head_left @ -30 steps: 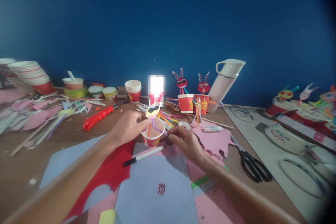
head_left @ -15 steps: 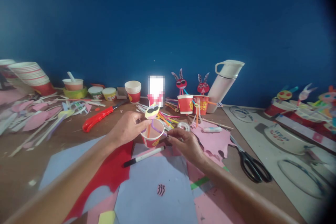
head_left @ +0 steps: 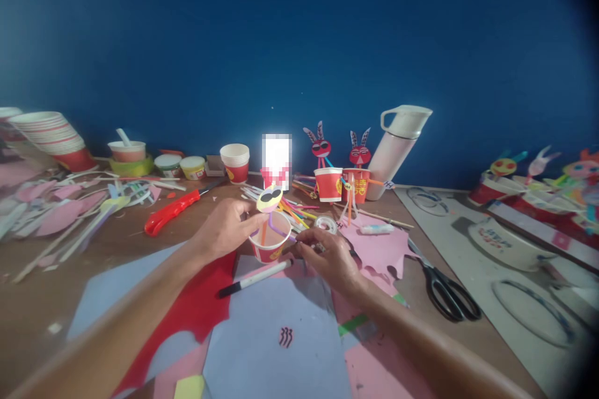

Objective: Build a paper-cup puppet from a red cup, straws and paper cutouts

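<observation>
A red-and-white paper cup (head_left: 269, 254) stands at the middle of the table. Rising from it is an orange stick carrying a yellow-and-pink paper face (head_left: 268, 199) with black eye shapes. My left hand (head_left: 229, 227) is closed, its thumb and fingers pinching the face's lower left edge beside the cup rim. A purple pipe cleaner (head_left: 279, 230) bends out over the rim to the right. My right hand (head_left: 330, 259) pinches its outer end; any small piece there is hidden by the fingers. Below the cup lies a black-and-white marker (head_left: 255, 278) on blue paper (head_left: 276, 361).
Black scissors (head_left: 449, 293) and a glue tube (head_left: 377, 229) lie right, near pink paper scraps. A red utility knife (head_left: 173, 213) is at left. Behind stand stacked cups (head_left: 235, 165), two rabbit-faced cups (head_left: 329, 186) and a leaning white flask (head_left: 397, 149).
The whole view has shifted slightly. My right hand's fingers have turned a little at the end of the purple pipe cleaner. My left hand keeps its hold.
</observation>
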Demonstrator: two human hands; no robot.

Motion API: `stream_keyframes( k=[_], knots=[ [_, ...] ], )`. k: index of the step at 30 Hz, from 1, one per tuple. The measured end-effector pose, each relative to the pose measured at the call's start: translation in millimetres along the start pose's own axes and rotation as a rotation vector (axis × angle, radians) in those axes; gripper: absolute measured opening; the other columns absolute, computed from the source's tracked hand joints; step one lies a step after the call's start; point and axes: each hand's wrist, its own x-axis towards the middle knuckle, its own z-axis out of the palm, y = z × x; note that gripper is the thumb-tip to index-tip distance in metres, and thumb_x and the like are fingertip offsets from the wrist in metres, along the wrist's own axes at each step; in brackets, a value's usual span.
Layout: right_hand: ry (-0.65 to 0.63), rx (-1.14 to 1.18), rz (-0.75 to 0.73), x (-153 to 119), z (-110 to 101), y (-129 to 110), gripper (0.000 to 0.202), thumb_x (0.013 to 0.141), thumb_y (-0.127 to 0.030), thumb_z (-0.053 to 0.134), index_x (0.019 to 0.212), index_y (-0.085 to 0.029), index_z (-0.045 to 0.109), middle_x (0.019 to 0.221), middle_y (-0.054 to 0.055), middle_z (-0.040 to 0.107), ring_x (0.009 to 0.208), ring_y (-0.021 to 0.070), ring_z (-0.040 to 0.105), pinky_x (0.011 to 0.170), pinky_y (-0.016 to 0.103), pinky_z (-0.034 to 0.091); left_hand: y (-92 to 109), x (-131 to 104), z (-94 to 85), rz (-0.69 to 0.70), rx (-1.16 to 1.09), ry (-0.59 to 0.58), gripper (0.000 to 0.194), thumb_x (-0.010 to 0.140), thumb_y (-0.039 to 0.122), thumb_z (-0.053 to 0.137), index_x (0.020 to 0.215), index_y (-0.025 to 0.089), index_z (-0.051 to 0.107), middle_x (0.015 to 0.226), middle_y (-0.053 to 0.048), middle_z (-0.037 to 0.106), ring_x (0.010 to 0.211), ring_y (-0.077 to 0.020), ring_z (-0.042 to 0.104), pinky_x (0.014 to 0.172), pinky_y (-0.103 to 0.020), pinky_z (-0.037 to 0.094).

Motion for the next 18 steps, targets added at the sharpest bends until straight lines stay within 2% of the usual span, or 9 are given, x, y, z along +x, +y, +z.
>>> stream_keyframes(
  k=[6,13,18],
  knots=[
    [-0.011,0.006,-0.018,-0.2,1.1,7.5,0.013,0.079,-0.020,0.062,0.091,-0.020,0.067,0.084,0.002,0.071,0.074,0.0160,0.066,0.062,0.024,0.051,0.8,-0.5,-0.5,0.002,-0.007,-0.008,0.029,0.081,0.038,0.052,0.066,0.017,0.065,0.061,0.000,0.067,0.059,-0.0167,0.060,0.055,-0.025,0.045],
    [-0.052,-0.007,0.006,-1.0,-0.2,7.3,0.023,0.078,-0.017,0.060,0.101,-0.018,0.066,0.084,0.005,0.071,0.075,0.0178,0.067,0.065,0.027,0.053,2.5,-0.9,-1.3,0.002,0.005,0.001,0.032,0.081,0.039,0.054,0.059,0.017,0.062,0.056,0.001,0.064,0.052,-0.0140,0.055,0.050,-0.024,0.040],
    [-0.076,-0.024,0.037,-0.7,-3.9,6.5,0.034,0.076,-0.020,0.063,0.111,-0.020,0.061,0.082,0.002,0.070,0.066,0.0153,0.064,0.062,0.027,0.052,-3.2,0.2,0.4,0.028,0.006,-0.004,0.034,0.083,0.040,0.053,0.058,0.018,0.060,0.056,0.002,0.062,0.052,-0.0135,0.053,0.050,-0.024,0.038]
  ],
)
